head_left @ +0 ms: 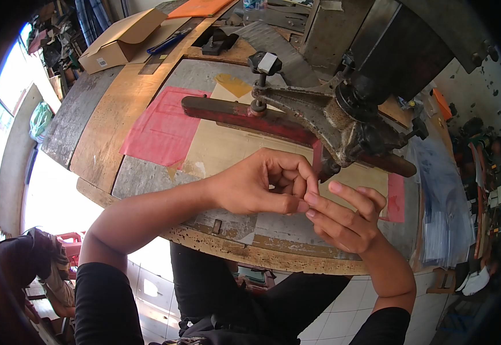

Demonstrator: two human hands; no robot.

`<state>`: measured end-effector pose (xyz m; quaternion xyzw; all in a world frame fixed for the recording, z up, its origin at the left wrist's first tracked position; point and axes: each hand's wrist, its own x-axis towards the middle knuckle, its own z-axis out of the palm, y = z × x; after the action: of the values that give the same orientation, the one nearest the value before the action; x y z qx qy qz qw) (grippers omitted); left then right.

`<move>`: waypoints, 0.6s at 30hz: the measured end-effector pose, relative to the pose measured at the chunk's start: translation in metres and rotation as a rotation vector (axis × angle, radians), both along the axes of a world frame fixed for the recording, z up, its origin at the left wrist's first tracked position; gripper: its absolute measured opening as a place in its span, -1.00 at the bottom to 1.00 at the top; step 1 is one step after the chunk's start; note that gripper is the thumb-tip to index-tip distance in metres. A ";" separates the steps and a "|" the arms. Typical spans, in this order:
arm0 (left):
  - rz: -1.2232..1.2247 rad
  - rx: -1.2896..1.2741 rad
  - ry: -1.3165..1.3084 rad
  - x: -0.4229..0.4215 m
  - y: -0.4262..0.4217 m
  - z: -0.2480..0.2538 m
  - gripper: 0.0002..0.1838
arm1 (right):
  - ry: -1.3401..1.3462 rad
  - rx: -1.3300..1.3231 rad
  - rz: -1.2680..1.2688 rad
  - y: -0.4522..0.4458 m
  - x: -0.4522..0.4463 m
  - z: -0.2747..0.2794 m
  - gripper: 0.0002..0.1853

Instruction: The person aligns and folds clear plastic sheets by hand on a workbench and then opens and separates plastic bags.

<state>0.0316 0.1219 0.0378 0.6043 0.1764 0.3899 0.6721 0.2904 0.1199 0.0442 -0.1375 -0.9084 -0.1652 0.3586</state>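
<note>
My left hand (265, 184) is curled, its thumb and forefinger pinched together above the front of the workbench. My right hand (351, 218) meets it there, fingertips touching the left thumb and forefinger. Two right-hand fingers stand a little apart, and the others close at the meeting point. Whatever may lie between the fingertips is too small or hidden to make out. Just behind the hands is a cast metal press head (331, 112) with a long dark bar (239, 115). Under the bar lie a tan sheet (213, 149) and a pink sheet (158, 129).
An opened cardboard box (124, 43) stands at the back left, with a blue pen-like tool (170, 41) beside it. Clear plastic sheets (443, 213) hang over the right edge. The bench's worn wooden front edge (262, 256) runs close to my lap.
</note>
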 end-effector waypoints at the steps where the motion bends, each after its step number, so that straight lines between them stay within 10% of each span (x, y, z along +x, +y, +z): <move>1: -0.002 -0.006 0.002 0.000 0.000 0.001 -0.75 | 0.000 0.000 0.000 0.000 -0.001 0.000 -0.87; 11: 0.012 -0.012 0.004 0.002 -0.002 -0.002 -0.75 | 0.032 -0.066 0.045 0.001 -0.001 0.003 -0.80; 18: 0.478 0.667 0.227 0.009 -0.007 -0.003 -0.72 | 0.166 -0.241 0.133 0.009 -0.006 -0.003 -0.65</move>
<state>0.0408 0.1152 0.0347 0.7698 0.2488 0.5013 0.3069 0.2849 0.1286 0.0410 -0.1321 -0.8961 -0.0187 0.4234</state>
